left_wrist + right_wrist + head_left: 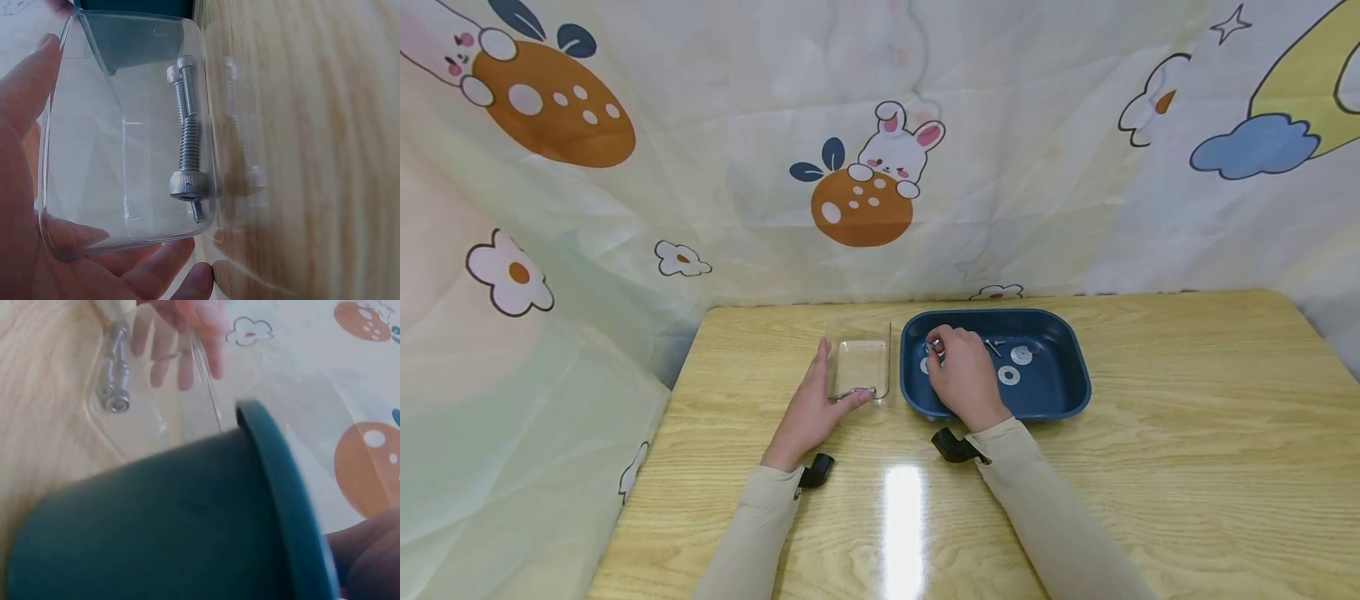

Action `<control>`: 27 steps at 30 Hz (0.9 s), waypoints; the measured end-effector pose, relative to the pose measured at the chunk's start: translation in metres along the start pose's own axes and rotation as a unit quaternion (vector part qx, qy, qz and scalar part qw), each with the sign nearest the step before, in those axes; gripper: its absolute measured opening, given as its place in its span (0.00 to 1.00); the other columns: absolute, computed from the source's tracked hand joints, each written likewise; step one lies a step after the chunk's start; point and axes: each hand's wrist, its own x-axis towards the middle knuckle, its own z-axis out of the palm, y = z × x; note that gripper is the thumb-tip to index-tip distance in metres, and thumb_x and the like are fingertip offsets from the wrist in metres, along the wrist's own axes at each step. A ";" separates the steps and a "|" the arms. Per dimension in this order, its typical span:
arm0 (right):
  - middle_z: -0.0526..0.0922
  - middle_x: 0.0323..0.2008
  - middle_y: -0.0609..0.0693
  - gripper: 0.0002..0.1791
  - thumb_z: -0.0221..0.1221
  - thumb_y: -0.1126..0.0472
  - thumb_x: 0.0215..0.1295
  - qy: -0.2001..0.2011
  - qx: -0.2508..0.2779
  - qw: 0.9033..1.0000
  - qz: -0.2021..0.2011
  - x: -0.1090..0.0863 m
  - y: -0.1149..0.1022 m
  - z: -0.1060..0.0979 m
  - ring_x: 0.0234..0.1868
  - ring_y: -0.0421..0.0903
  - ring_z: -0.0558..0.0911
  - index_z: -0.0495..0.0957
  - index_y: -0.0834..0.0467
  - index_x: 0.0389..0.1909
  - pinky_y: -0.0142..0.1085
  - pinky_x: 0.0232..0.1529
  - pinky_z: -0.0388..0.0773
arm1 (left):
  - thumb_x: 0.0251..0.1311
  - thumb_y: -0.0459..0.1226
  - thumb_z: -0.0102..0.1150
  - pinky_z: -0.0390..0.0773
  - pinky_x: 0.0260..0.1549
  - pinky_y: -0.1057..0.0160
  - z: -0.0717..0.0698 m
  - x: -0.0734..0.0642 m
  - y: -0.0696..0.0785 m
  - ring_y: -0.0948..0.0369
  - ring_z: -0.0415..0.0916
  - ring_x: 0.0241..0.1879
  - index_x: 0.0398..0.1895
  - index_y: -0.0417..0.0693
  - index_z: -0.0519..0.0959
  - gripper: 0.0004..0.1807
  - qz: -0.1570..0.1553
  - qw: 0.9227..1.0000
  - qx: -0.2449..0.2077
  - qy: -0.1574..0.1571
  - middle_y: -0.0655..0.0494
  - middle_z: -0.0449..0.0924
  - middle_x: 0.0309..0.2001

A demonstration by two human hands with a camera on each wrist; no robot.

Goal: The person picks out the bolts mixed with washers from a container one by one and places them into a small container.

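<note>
My left hand [808, 417] holds a clear plastic box [144, 240] at its left side, thumb along the near wall. Several silver socket-head bolts [189, 147] lie together on the floor of the box, one thicker than the others. To the right, my right hand [964, 371] reaches over the near rim into a dark blue tray [1067, 400]. Its thumb and fingertips come together around a small silver metal piece [936, 342], partly covered by the fingers. In the right wrist view the tray's wall hides most of this hand.
Inside the tray lie flat washers [1009, 375], a stack of pale discs [1021, 356] and small screws [994, 347]. The tray stands just right of the box on a wooden table [1187, 467]. A printed curtain [1037, 167] hangs behind the table and along its left.
</note>
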 end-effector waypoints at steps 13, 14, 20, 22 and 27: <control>0.82 0.33 0.51 0.06 0.64 0.68 0.65 0.049 0.017 0.997 -0.051 -0.010 -0.017 0.014 0.36 0.51 0.76 0.84 0.60 0.42 0.43 0.36 0.76 | 0.57 0.65 0.64 0.52 0.72 0.43 -0.001 -0.005 0.001 0.50 0.42 0.78 0.82 0.55 0.32 0.64 0.000 1.000 -0.003 -0.004 0.56 0.37 0.81; 0.82 0.34 0.51 0.06 0.64 0.68 0.65 0.052 0.015 0.997 -0.054 -0.011 -0.018 0.015 0.36 0.51 0.76 0.84 0.60 0.42 0.43 0.37 0.76 | 0.57 0.65 0.64 0.53 0.72 0.42 -0.001 -0.006 0.001 0.50 0.42 0.78 0.82 0.55 0.32 0.64 0.000 1.000 -0.004 -0.004 0.55 0.37 0.81; 0.83 0.34 0.50 0.07 0.66 0.67 0.63 0.055 0.014 0.995 -0.078 -0.016 -0.024 0.021 0.36 0.48 0.77 0.86 0.58 0.41 0.41 0.36 0.77 | 0.55 0.67 0.64 0.54 0.71 0.41 0.000 -0.011 -0.001 0.49 0.43 0.78 0.82 0.54 0.33 0.66 -0.006 1.000 -0.011 -0.002 0.54 0.38 0.81; 0.83 0.34 0.49 0.07 0.66 0.67 0.63 0.059 0.019 0.994 -0.087 -0.016 -0.026 0.022 0.37 0.48 0.77 0.86 0.58 0.41 0.41 0.36 0.77 | 0.54 0.67 0.64 0.54 0.71 0.41 0.000 -0.011 -0.001 0.48 0.44 0.77 0.82 0.53 0.34 0.66 -0.007 1.000 -0.008 0.001 0.52 0.39 0.81; 0.83 0.34 0.49 0.07 0.67 0.67 0.63 0.068 0.018 0.992 -0.106 -0.016 -0.028 0.020 0.37 0.48 0.77 0.86 0.57 0.41 0.41 0.37 0.78 | 0.55 0.66 0.65 0.56 0.70 0.40 0.000 -0.009 0.002 0.45 0.46 0.77 0.82 0.53 0.33 0.66 0.000 1.000 -0.006 0.004 0.50 0.40 0.81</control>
